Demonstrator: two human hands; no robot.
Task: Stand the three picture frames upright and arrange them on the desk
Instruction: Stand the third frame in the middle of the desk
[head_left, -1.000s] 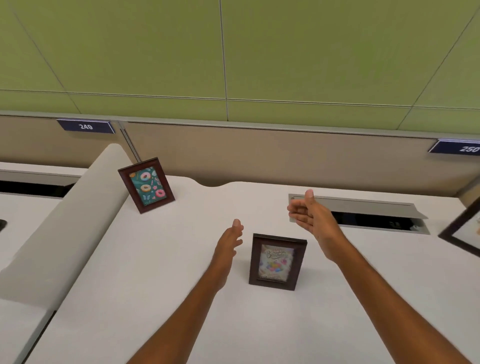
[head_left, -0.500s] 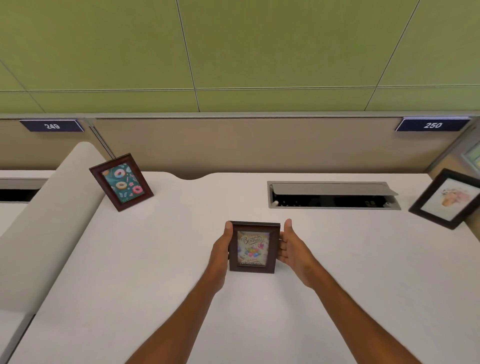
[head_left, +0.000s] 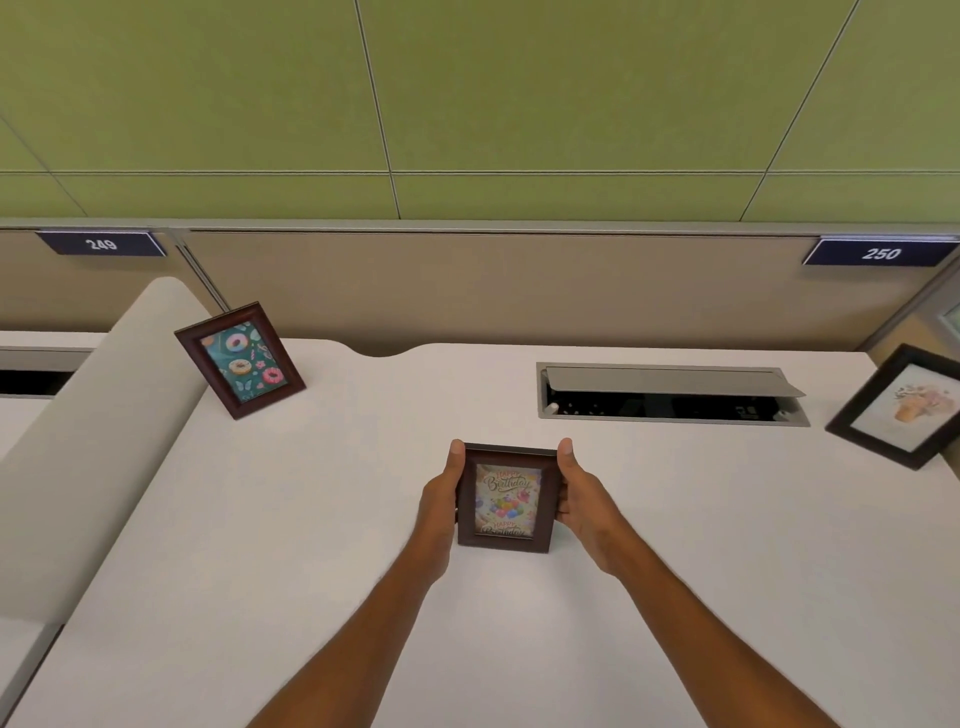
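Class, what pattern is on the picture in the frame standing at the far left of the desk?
Doughnuts on a teal background, inside the dark brown left frame; seen in the head view.

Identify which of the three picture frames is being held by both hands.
The birthday frame at centre front, gripped between left hand and right hand. The doughnut frame and black frame stand untouched at far left and right.

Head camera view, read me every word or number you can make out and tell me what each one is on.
"249": dark plate on the partition, left.
"250": dark plate on the partition, right.
"Happy Birthday": card in the middle frame, held by both hands; its smaller bottom line is too blurred to be sure of.
Doughnut frame and right frame: no text readable.
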